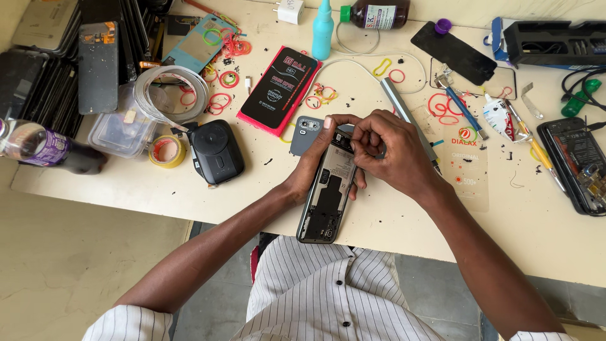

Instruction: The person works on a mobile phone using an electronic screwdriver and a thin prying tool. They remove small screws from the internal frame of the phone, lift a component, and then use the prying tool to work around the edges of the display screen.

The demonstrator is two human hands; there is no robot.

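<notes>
An opened phone with its back cover off lies lengthwise at the table's near edge, its dark inner parts showing. My left hand grips the phone's upper left side, thumb up by its top corner. My right hand has its fingers pinched together at the phone's top end, touching the inner parts there; whether it holds a small part is hidden. A grey back cover with a camera cutout lies just beyond the phone.
Around the cream table lie a red and black screen box, a black device, yellow tape, a dark bottle, coloured rubber bands, a blue pen, another open phone and stacked screens.
</notes>
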